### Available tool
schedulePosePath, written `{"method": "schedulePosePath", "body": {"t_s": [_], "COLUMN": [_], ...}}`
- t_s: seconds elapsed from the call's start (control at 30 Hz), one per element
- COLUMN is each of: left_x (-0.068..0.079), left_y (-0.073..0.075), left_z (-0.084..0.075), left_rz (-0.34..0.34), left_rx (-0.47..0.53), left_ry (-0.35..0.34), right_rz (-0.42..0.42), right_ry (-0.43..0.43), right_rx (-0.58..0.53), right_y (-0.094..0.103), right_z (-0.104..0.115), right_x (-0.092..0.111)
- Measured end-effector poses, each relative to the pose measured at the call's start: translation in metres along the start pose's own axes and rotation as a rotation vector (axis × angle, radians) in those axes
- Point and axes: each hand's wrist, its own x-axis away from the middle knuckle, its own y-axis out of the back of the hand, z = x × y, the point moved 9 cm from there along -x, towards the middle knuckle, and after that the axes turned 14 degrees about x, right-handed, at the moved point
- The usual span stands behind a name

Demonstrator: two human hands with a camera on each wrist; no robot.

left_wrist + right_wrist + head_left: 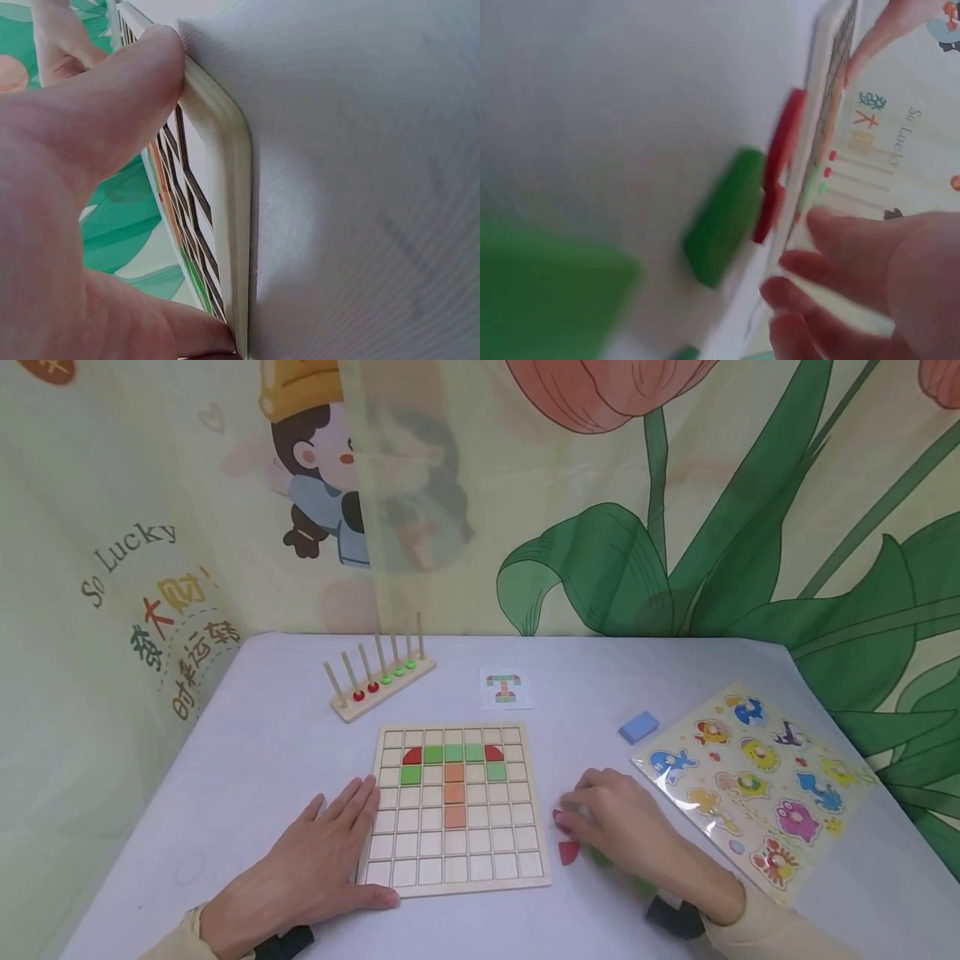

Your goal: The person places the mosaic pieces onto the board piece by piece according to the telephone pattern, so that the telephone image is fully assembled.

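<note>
A wooden grid board (pixel 408 868) lies on the table with green squares (pixel 453 752), red quarter-round pieces (pixel 413 757) and a column of orange squares (pixel 454 793) in its cells. My left hand (pixel 315 852) rests along the board's left edge, fingers extended; its thumb (pixel 142 82) presses at the near corner. Right of the board, my right hand (pixel 626 818) hovers over loose pieces with fingers bent and nothing visible between them. Close by its fingertips are a red quarter-round piece (pixel 568 852) and another beside it. A green block (pixel 727 217) lies partly under that hand.
Behind the board lies a small pattern card (pixel 506 688). A peg stand (pixel 386 685) with red and green rings is at the back left. To the right are a blue block (pixel 639 727) and a plastic-wrapped sea-animal puzzle (pixel 738 810). A patterned curtain (pixel 480 602) hangs behind the table.
</note>
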Motion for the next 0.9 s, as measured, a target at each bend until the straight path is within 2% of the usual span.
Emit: {"method": "schedulePosePath", "body": {"t_s": [0.27,0.4,0.5,0.67,0.9], "left_x": [0.0,-0.001,-0.001,-0.001,-0.002], "left_y": [-0.001,-0.001,-0.002,-0.002,-0.002], "left_z": [0.001,0.001,0.001,0.001,0.001], "left_rz": [0.007,0.01,0.01,0.01,0.012], "left_rx": [0.008,0.014,0.017,0.019,0.008], "left_ry": [0.005,0.004,0.005,0.005,0.009], "right_rz": [0.079,0.095,0.067,0.015,0.004], "right_ry": [0.201,0.263,0.271,0.229,0.189], "right_rx": [-0.034,-0.037,-0.026,0.0,0.019], "right_y": [0.003,-0.002,-0.003,-0.002,-0.002], "right_z": [0.012,0.018,0.019,0.015,0.012], "right_x": [-0.002,-0.003,-0.003,-0.004,-0.005]}}
